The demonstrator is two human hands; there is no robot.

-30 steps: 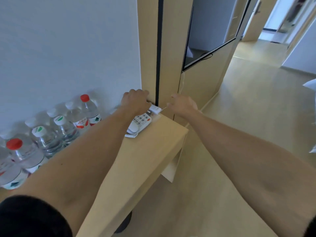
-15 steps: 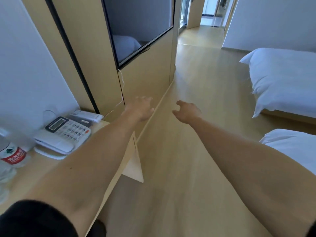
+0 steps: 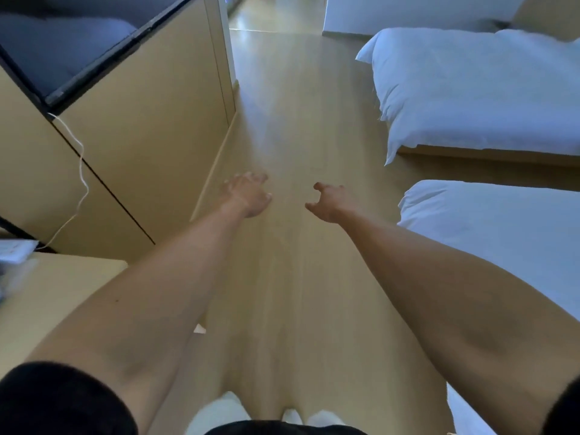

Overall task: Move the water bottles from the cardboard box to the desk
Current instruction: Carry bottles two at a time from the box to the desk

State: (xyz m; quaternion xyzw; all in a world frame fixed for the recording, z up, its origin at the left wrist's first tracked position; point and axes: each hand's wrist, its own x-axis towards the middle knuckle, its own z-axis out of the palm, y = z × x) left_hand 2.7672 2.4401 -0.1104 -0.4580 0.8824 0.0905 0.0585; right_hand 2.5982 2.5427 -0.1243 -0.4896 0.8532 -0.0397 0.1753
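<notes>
Both arms reach forward over the wooden floor (image 3: 292, 120). The left hand (image 3: 248, 194) and right hand (image 3: 331, 200) hold nothing, fingers loosely spread and slightly curled, a gap between them. The surface (image 3: 56, 287) lies behind and left of the left hand. Two white beds (image 3: 470, 89) stand right of the right hand. No water bottle or cardboard box is in view.

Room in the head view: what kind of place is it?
Most likely a hotel room: two beds with white bedding and stand side by side, a wall-mounted TV faces them, and a light wooden desk stands against the wall.
</notes>
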